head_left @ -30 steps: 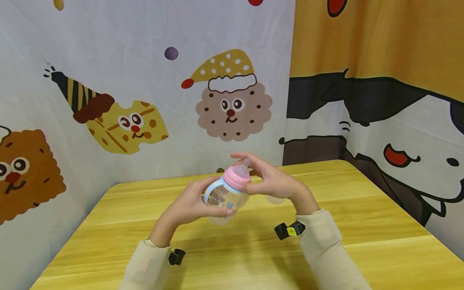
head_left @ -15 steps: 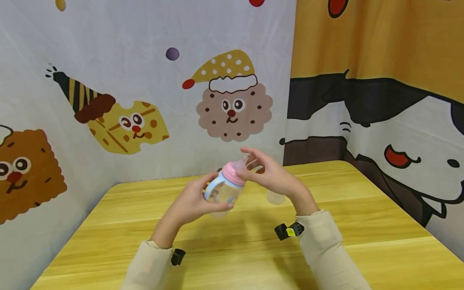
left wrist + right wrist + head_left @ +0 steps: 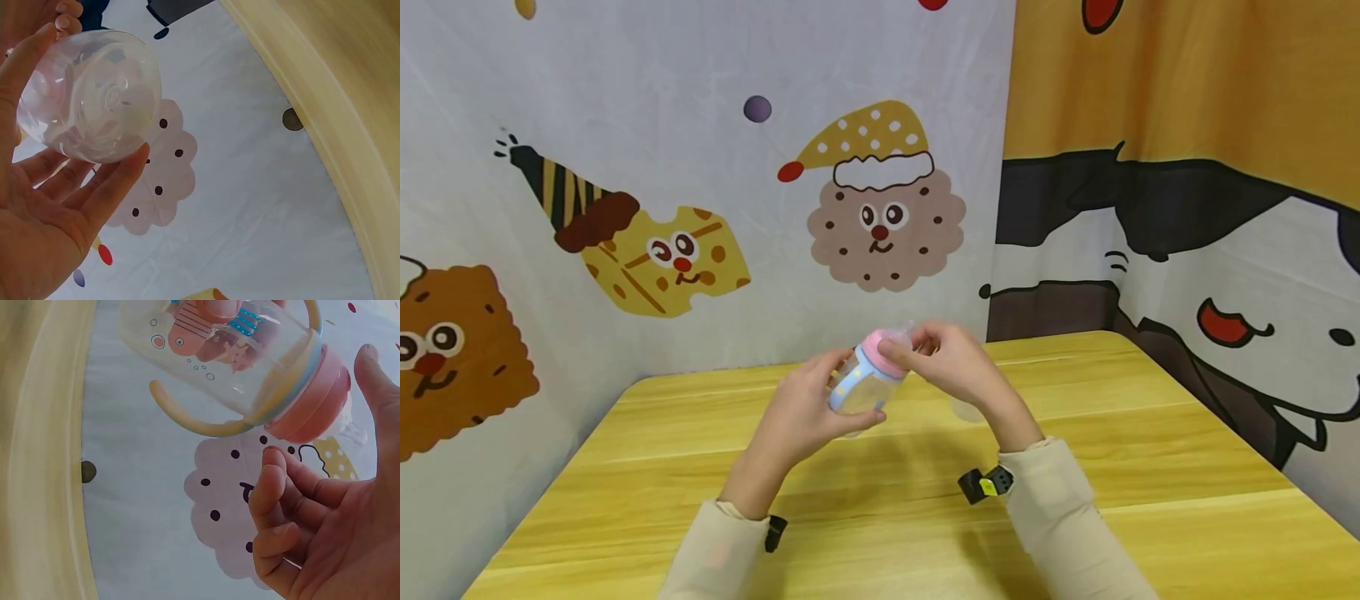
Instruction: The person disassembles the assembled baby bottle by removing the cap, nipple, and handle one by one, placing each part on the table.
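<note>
My left hand (image 3: pixel 808 408) grips a clear baby bottle (image 3: pixel 868 387) round its body and holds it tilted above the table. The bottle has a pink collar (image 3: pixel 312 400), a clear teat (image 3: pixel 353 432) and pale blue-and-yellow handles (image 3: pixel 194 422). In the left wrist view its round base (image 3: pixel 112 97) faces the camera, between left thumb and fingers. My right hand (image 3: pixel 951 358) is at the collar and teat. In the right wrist view its thumb stands out beside the teat, with a gap to the collar, and its loosely bent fingers lie just under the collar's edge.
The wooden table (image 3: pixel 700 492) spreads under both hands. A small translucent thing (image 3: pixel 967 411) stands on it behind my right wrist, partly hidden. A cartoon-printed cloth (image 3: pixel 700 167) hangs along the table's far edge and sides.
The right hand's fingers have moved up round the teat end and bent more, and its wrist has turned. The left hand has tipped the bottle, bringing its handle more to the front.
</note>
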`<move>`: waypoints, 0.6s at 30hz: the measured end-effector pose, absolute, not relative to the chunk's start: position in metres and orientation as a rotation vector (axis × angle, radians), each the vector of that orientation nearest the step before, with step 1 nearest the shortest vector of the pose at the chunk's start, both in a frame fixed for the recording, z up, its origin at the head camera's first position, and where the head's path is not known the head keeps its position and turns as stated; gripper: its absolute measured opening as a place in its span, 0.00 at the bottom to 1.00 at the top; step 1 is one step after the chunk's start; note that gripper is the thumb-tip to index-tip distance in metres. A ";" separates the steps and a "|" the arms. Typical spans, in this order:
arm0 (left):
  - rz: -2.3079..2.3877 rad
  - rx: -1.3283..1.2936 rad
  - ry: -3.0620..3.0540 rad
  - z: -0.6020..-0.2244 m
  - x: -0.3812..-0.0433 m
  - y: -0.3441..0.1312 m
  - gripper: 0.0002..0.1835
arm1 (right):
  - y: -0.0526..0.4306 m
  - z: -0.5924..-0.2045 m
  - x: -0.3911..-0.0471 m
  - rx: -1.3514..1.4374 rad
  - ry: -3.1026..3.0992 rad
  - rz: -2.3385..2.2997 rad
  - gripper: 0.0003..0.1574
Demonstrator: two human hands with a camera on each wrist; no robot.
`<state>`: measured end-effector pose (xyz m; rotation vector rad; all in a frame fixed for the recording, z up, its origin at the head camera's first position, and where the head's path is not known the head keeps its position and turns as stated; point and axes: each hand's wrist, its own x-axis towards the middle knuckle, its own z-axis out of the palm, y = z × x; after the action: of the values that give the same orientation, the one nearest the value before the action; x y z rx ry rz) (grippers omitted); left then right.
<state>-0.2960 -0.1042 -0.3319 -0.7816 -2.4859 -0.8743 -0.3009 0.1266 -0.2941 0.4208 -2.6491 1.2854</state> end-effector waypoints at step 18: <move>-0.893 -0.842 -2.482 -0.333 -0.295 -0.103 0.38 | 0.126 -0.296 -0.300 0.464 -2.683 1.323 0.33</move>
<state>-0.2954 -0.1026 -0.3333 -0.8422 -2.4820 -0.8930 -0.3001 0.1260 -0.2962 0.4640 -2.6825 1.3228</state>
